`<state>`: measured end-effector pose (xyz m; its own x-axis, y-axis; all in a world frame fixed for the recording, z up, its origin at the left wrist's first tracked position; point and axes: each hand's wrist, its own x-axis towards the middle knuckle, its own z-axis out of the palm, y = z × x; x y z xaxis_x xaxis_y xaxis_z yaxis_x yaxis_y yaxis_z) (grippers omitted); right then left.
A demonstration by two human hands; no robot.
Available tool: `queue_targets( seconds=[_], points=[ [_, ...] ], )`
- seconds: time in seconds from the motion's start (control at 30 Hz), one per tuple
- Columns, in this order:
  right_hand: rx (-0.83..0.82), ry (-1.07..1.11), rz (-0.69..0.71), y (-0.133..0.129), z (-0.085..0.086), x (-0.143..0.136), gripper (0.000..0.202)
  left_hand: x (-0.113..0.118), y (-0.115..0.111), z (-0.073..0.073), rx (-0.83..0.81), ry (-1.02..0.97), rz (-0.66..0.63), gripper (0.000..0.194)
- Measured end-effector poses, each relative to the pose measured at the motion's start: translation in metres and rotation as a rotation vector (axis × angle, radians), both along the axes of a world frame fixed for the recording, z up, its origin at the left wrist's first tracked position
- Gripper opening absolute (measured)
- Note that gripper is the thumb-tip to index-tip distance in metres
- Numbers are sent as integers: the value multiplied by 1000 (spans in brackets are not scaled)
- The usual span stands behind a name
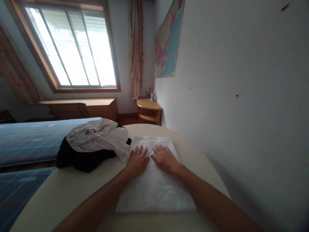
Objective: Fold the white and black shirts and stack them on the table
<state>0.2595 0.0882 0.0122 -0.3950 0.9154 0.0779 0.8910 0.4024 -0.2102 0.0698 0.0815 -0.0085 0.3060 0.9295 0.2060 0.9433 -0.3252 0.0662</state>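
Observation:
A white cloth, folded into a flat, roughly rectangular shape, lies on the pale round table. It looks like a garment, but its exact kind does not show. On its upper left part rests my left hand, palm down with the fingers spread. My right hand lies flat on the upper right part, fingers apart and angled toward the left. Both hands press on the cloth without gripping it. Close to the left hand is a heap of crumpled clothes, a light grey garment over a black one.
Blue checked bedding borders the table on the left. The white wall runs along the right. Farther back stand a wooden desk under the window and a corner shelf with small items. A map hangs on the wall.

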Motion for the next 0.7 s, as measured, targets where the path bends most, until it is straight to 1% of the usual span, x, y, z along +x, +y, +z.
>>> queue_targets(
  seconds=[0.07, 0.13, 0.23, 0.33, 0.37, 0.43, 0.5, 0.57, 0.63, 0.7],
  points=[
    [-45, 20, 56, -26, -1, -4, 64, -7, -13, -4, 15, 4, 23, 52],
    [-92, 35, 119, -52, 1, -4, 68, -17, -23, -8, 21, -7, 47, 51],
    [-183, 58, 296, -91, 9, -1, 74, -30, -32, -13, 18, -46, 49, 50],
    [-187, 76, 467, -125, 13, 0, 84, -40, -39, -18, 34, -74, 34, 50],
    [-163, 73, 491, -134, 12, 0, 83, -43, -42, -19, 43, -79, 23, 50],
    [-86, 50, 494, -146, 6, -2, 71, -47, -47, -23, 64, -86, -26, 48],
    [25, 9, 474, -150, -4, -5, 55, -50, -53, -26, 81, -97, -76, 46],
    [159, -47, 485, -149, -12, -8, 48, -52, -57, -26, 87, -125, -92, 46],
    [290, -112, 513, -147, -15, -11, 45, -52, -62, -23, 81, -163, -79, 46],
    [384, -174, 537, -148, -12, -13, 41, -50, -67, -15, 63, -189, -58, 45]
  ],
)
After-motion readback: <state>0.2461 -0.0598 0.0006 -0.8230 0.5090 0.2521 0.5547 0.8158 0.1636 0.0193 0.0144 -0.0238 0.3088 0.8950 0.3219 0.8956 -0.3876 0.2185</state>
